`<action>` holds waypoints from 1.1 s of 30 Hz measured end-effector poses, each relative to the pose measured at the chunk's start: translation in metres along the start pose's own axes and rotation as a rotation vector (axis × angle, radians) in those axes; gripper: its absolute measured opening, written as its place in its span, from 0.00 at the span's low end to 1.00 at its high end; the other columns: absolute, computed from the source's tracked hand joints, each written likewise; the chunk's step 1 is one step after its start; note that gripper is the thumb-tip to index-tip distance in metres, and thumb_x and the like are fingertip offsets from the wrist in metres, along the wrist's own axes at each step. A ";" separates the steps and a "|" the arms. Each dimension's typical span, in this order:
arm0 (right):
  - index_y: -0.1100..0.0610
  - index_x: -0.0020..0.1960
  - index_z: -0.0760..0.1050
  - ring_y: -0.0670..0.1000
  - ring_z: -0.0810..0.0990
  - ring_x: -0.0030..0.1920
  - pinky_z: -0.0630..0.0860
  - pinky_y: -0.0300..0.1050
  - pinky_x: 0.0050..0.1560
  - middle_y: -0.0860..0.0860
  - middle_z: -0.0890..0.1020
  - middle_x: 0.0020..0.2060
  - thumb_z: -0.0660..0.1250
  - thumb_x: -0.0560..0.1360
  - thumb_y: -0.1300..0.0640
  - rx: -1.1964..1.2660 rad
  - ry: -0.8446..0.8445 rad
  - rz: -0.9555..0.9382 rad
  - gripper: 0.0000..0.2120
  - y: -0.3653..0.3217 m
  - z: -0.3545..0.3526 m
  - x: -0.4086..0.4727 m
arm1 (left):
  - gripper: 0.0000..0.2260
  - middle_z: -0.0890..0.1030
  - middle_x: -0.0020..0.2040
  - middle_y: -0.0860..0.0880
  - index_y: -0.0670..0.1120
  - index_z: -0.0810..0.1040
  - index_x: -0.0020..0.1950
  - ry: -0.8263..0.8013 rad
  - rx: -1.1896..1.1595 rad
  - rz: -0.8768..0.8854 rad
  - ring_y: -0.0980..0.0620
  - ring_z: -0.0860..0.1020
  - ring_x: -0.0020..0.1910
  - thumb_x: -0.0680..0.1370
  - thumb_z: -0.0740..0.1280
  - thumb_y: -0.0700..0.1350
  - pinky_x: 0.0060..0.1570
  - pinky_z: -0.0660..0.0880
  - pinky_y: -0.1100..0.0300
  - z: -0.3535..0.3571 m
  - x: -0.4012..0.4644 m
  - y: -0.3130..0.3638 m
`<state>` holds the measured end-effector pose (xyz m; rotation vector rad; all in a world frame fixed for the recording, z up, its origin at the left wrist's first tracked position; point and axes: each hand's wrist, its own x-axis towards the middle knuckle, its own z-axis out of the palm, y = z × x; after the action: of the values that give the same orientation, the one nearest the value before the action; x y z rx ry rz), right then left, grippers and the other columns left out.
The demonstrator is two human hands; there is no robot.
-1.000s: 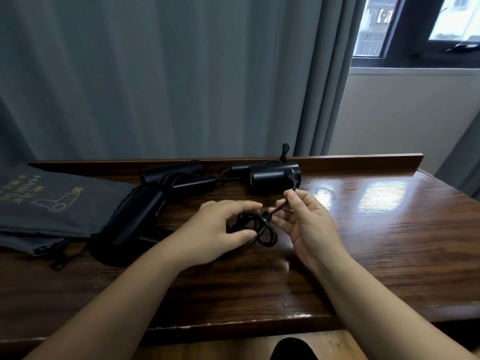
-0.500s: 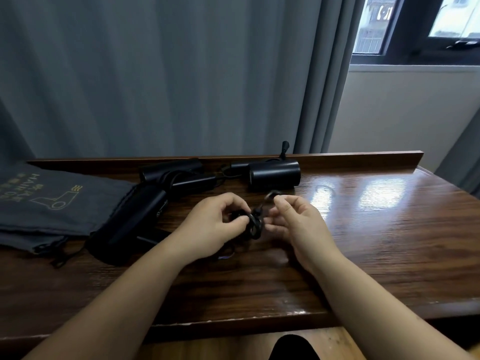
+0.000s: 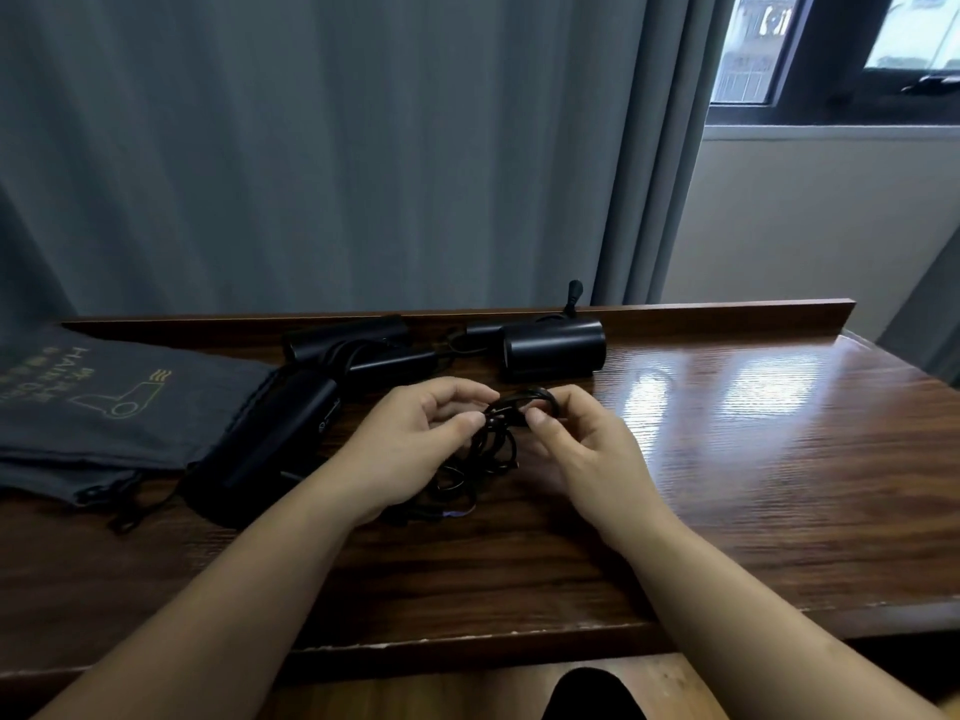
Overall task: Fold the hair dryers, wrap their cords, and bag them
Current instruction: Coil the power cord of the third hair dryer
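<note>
Head-worn view, down over table (image 3: 727, 459)

On the desk (image 3: 727, 485), the bags (image 3: 104, 407) lie at the far left. Just right of them lie 2 hair dryers (image 3: 291, 433), and a 3rd hair dryer (image 3: 553, 348) sits behind the 2 hands. The cord (image 3: 493, 449) hangs between the left hand (image 3: 415, 439) and the right hand (image 3: 587, 449).

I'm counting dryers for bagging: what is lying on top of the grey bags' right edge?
A black hair dryer lies over the right edge of the grey bags. The bag fabric beneath it is covered, so anything under it cannot be seen.
</note>
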<state>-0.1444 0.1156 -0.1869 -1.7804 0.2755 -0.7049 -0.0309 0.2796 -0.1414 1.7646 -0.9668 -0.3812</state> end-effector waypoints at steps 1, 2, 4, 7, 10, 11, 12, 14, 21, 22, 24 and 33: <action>0.50 0.52 0.80 0.56 0.85 0.54 0.80 0.63 0.58 0.54 0.86 0.50 0.66 0.80 0.51 0.081 -0.001 0.039 0.05 0.000 0.001 0.000 | 0.11 0.86 0.49 0.54 0.55 0.82 0.58 0.003 0.011 0.002 0.54 0.84 0.49 0.81 0.66 0.41 0.55 0.80 0.56 -0.001 -0.001 -0.001; 0.55 0.53 0.79 0.56 0.85 0.55 0.80 0.61 0.59 0.56 0.86 0.51 0.65 0.82 0.55 0.168 0.001 0.080 0.05 0.000 0.002 0.001 | 0.11 0.86 0.50 0.55 0.56 0.82 0.58 0.001 0.009 0.003 0.54 0.84 0.50 0.82 0.65 0.41 0.57 0.80 0.55 -0.001 -0.001 -0.002; 0.59 0.54 0.77 0.56 0.85 0.56 0.80 0.57 0.59 0.57 0.86 0.53 0.63 0.83 0.60 0.282 0.011 0.152 0.05 -0.001 0.004 0.001 | 0.13 0.85 0.54 0.56 0.56 0.82 0.59 -0.021 -0.009 0.010 0.56 0.83 0.54 0.83 0.64 0.40 0.59 0.79 0.57 -0.002 -0.003 -0.003; 0.60 0.54 0.75 0.56 0.85 0.57 0.81 0.51 0.57 0.55 0.86 0.53 0.60 0.84 0.60 0.411 -0.013 0.231 0.06 -0.004 0.005 -0.001 | 0.18 0.83 0.57 0.56 0.58 0.80 0.61 -0.086 -0.009 0.007 0.60 0.81 0.54 0.82 0.62 0.36 0.58 0.77 0.60 -0.005 -0.003 -0.001; 0.61 0.53 0.75 0.56 0.85 0.57 0.81 0.51 0.58 0.58 0.86 0.53 0.60 0.84 0.61 0.462 -0.033 0.256 0.06 -0.008 0.005 -0.001 | 0.21 0.81 0.58 0.53 0.56 0.77 0.65 -0.172 -0.024 -0.020 0.59 0.80 0.59 0.81 0.62 0.33 0.61 0.76 0.60 -0.009 -0.004 0.003; 0.62 0.52 0.74 0.57 0.85 0.57 0.80 0.52 0.58 0.59 0.86 0.54 0.60 0.84 0.62 0.476 -0.037 0.253 0.06 -0.010 0.005 -0.001 | 0.22 0.80 0.59 0.52 0.56 0.76 0.66 -0.192 -0.016 -0.025 0.60 0.79 0.59 0.80 0.63 0.32 0.61 0.76 0.62 -0.008 -0.004 0.004; 0.63 0.52 0.74 0.58 0.85 0.57 0.80 0.53 0.58 0.60 0.85 0.53 0.60 0.83 0.62 0.494 -0.035 0.249 0.06 -0.010 0.005 0.000 | 0.22 0.80 0.59 0.52 0.56 0.76 0.67 -0.204 -0.004 -0.026 0.61 0.79 0.59 0.79 0.63 0.32 0.60 0.76 0.64 -0.007 -0.004 0.007; 0.63 0.51 0.75 0.59 0.85 0.55 0.80 0.53 0.57 0.60 0.86 0.52 0.60 0.83 0.64 0.549 -0.027 0.250 0.06 -0.010 0.005 0.001 | 0.22 0.79 0.60 0.50 0.56 0.76 0.66 -0.200 -0.014 -0.023 0.62 0.79 0.58 0.78 0.66 0.33 0.55 0.76 0.67 -0.003 -0.004 0.009; 0.59 0.46 0.78 0.58 0.85 0.50 0.81 0.56 0.57 0.60 0.84 0.47 0.67 0.79 0.62 0.578 -0.129 0.269 0.04 -0.009 0.003 0.000 | 0.15 0.78 0.47 0.54 0.58 0.79 0.61 -0.083 -0.047 0.011 0.57 0.80 0.45 0.75 0.75 0.47 0.54 0.78 0.59 0.009 0.003 0.002; 0.56 0.43 0.78 0.57 0.84 0.47 0.79 0.60 0.58 0.59 0.83 0.45 0.70 0.77 0.60 0.541 -0.128 0.259 0.04 -0.005 0.003 0.001 | 0.14 0.77 0.45 0.53 0.58 0.80 0.60 -0.063 -0.032 0.027 0.56 0.80 0.42 0.77 0.73 0.45 0.51 0.79 0.58 0.010 0.003 0.002; 0.53 0.42 0.78 0.54 0.82 0.43 0.78 0.58 0.54 0.55 0.83 0.42 0.71 0.73 0.57 0.429 -0.127 0.235 0.02 0.000 0.001 0.002 | 0.15 0.77 0.44 0.52 0.59 0.80 0.60 -0.053 -0.003 0.052 0.53 0.82 0.43 0.77 0.73 0.43 0.51 0.80 0.57 0.010 0.002 -0.001; 0.46 0.70 0.75 0.54 0.78 0.67 0.73 0.51 0.68 0.52 0.82 0.63 0.60 0.79 0.44 0.459 -0.333 0.350 0.21 -0.012 -0.008 0.003 | 0.29 0.69 0.54 0.69 0.70 0.67 0.69 -0.282 0.345 0.148 0.66 0.69 0.62 0.75 0.75 0.48 0.61 0.68 0.69 0.006 -0.006 0.005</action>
<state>-0.1483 0.1119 -0.1738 -1.3343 0.1745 -0.1916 -0.0406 0.2795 -0.1404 1.9645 -1.4248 -0.3927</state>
